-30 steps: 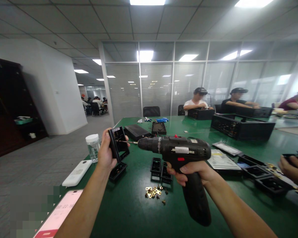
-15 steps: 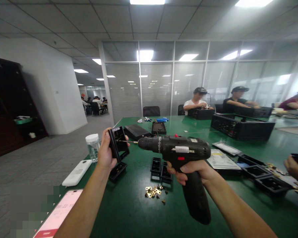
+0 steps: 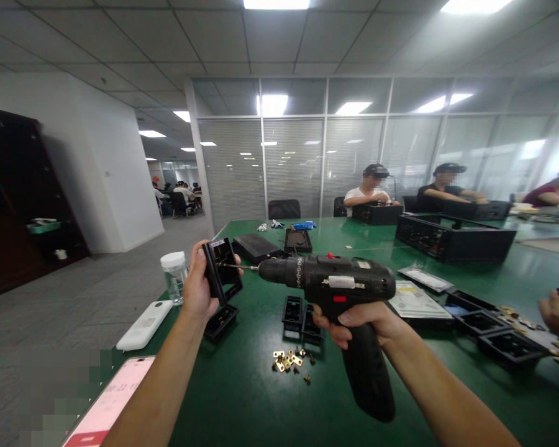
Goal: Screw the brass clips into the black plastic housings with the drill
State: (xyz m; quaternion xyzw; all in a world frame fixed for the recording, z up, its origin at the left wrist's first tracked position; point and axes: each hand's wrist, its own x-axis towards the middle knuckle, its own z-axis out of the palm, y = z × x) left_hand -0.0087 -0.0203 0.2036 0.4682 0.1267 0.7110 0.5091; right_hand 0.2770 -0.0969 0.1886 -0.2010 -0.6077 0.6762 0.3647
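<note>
My left hand point(image 3: 199, 287) grips a black plastic frame point(image 3: 224, 270) by its left side and holds it tilted above the table. In my right hand point(image 3: 354, 323) is a black cordless drill point(image 3: 330, 276), lying level and pointing left. Its long thin bit point(image 3: 242, 267) reaches into the frame; exactly what the tip touches is too small to tell. Beneath the frame sits another black plastic housing point(image 3: 221, 323). Two more black housings point(image 3: 292, 312) stand below the drill's chuck, partly behind my right fingers. Small brass plates and screws point(image 3: 287, 361) lie in a loose pile nearer to me.
At the left edge are a clear jar point(image 3: 174, 276), a white power bank point(image 3: 144, 325) and a lit phone point(image 3: 116, 397). Black housings point(image 3: 512, 347) and another person's hand point(image 3: 556, 313) are at right. A large black case point(image 3: 455, 239) stands farther back, with people working beyond.
My hands, the frame and the drill stay almost where they were. The bit looks slightly different in sheen. At the right edge, the other person's hand has shifted a little right.
</note>
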